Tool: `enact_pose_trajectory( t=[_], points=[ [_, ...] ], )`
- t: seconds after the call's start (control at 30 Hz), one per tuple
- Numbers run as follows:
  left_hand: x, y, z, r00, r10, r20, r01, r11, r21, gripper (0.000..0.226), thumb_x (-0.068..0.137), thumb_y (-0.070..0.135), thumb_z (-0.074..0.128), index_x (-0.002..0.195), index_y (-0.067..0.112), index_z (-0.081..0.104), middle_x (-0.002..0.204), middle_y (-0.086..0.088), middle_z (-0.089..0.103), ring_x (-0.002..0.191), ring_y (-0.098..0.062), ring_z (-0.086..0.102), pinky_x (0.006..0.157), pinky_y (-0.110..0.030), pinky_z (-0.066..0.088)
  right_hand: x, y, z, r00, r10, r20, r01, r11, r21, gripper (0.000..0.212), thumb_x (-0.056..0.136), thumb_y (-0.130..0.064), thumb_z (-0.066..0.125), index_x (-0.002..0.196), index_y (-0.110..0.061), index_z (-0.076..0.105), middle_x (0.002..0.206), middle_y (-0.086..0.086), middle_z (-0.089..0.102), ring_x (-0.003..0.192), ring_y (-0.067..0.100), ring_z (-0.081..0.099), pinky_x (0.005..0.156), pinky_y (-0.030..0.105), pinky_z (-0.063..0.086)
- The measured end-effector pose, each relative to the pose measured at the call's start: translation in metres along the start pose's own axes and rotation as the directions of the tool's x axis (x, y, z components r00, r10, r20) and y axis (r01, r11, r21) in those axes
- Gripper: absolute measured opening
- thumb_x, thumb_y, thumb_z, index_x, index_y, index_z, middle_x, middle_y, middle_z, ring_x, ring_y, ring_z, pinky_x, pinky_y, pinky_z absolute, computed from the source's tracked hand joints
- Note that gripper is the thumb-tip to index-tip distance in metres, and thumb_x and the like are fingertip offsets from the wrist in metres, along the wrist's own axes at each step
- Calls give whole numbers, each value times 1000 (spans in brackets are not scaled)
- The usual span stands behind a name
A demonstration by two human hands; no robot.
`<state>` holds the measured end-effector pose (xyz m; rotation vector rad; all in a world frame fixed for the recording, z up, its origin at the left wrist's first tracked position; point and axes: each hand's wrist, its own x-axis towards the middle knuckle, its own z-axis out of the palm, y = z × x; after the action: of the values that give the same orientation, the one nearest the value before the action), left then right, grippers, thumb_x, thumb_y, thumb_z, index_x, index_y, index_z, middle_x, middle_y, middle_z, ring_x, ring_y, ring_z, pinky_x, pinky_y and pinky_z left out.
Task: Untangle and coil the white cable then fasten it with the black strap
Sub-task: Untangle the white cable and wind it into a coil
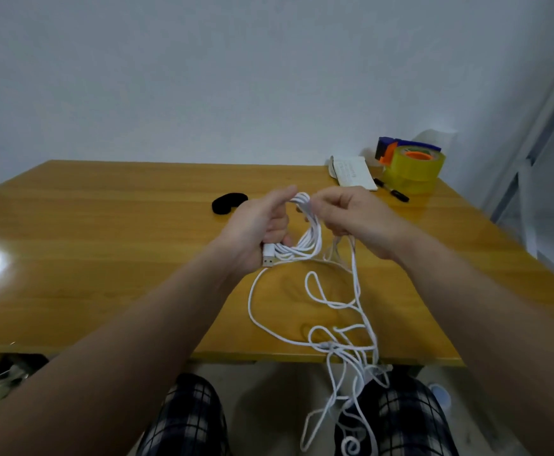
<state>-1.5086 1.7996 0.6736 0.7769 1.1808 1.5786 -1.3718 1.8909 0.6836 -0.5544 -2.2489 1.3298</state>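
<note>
- Black strap (229, 203) lies on the wooden table (104, 241), just beyond and left of the hands.
- Left hand (262, 225), raised over the table, grips several coiled loops of white cable (305, 238); the USB plug (268, 256) pokes out below the fist.
- Right hand (344, 215) pinches the coil's top.
- Likely trouble: the loose tail, tangled at the table edge and hanging to the lap, could snag and pull loops free.

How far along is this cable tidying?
Partly done: a few loops of the white cable are gathered in the left hand, with the USB plug poking out below. The right hand pinches the cable at the top of the coil. A tangled length lies across the table and hangs over its edge. The black strap lies unused.
</note>
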Motion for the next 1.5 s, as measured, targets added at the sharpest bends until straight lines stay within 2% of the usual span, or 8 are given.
enact_pose_trajectory(
  t=[0.27, 0.47, 0.8, 0.9, 1.07, 1.2, 1.33, 1.5],
  points=[
    [19, 31, -9, 971, 84, -222, -122, 980, -160, 47, 91, 25, 57, 52, 20, 33, 41, 7, 18, 32, -10, 16, 40, -20, 30, 27, -12, -25, 994, -77, -83, 29, 882, -470, 11, 87, -15, 64, 95, -10, 70, 70, -7, 51, 72, 13, 49, 66, 25, 40],
    [27, 82, -16, 936, 193, -294, -238, 963, -126, 47, 91, 21, 56, 51, 20, 32, 39, 7, 17, 34, -11, 15, 46, -25, 30, 49, -27, -46, 965, -7, -264, -46, 980, -194, 12, 92, -5, 54, 93, -7, 66, 63, 6, 59, 44, 13, 52, 42, 22, 46],
    [27, 110, -56, 838, 204, -506, -404, 854, -326, 41, 91, 21, 55, 58, 19, 31, 42, 6, 17, 34, -11, 16, 40, -19, 30, 52, 66, -86, 551, 444, -707, -586, 809, 52, 30, 95, -12, 42, 108, 8, 60, 65, 5, 44, 56, 17, 39, 54, 26, 33],
    [32, 111, -65, 878, 245, -411, -372, 889, -267, 41, 92, 19, 54, 57, 20, 33, 42, 7, 16, 34, -10, 14, 39, -17, 31, 43, 77, -83, 627, 487, -608, -645, 762, -55, 28, 96, -10, 44, 112, 3, 62, 71, 8, 51, 59, 22, 46, 53, 29, 36],
    [46, 88, -33, 944, 214, -252, -244, 965, -94, 47, 92, 21, 54, 52, 21, 29, 42, 6, 16, 36, -11, 14, 42, -22, 32, 69, 20, -41, 856, 231, -462, -369, 899, -235, 40, 98, -31, 40, 132, -11, 51, 138, 10, 50, 126, 28, 46, 102, 40, 38],
    [50, 83, -23, 942, 212, -261, -229, 973, -36, 43, 91, 21, 54, 54, 20, 33, 43, 6, 19, 37, -12, 15, 46, -25, 31, 68, -49, -6, 964, 149, -221, -136, 988, 73, 70, 79, -77, 32, 116, -24, 59, 96, 1, 72, 93, 16, 68, 98, 37, 42],
    [52, 83, -22, 910, 246, -334, -246, 968, 42, 40, 90, 21, 56, 57, 18, 34, 44, 6, 19, 38, -13, 18, 50, -28, 29, 57, -56, 28, 998, 63, 30, -63, 998, 11, 58, 85, -25, 67, 131, -25, 33, 91, 2, 65, 77, 15, 66, 76, 30, 56],
    [51, 86, -46, 893, 243, -378, -242, 969, 50, 42, 92, 23, 55, 56, 20, 35, 43, 7, 19, 39, -12, 18, 53, -30, 31, 71, -28, 11, 940, 59, -336, -32, 996, 85, 18, 97, -16, 46, 99, -16, 64, 60, -1, 54, 42, 1, 42, 49, 20, 39]
  ],
)
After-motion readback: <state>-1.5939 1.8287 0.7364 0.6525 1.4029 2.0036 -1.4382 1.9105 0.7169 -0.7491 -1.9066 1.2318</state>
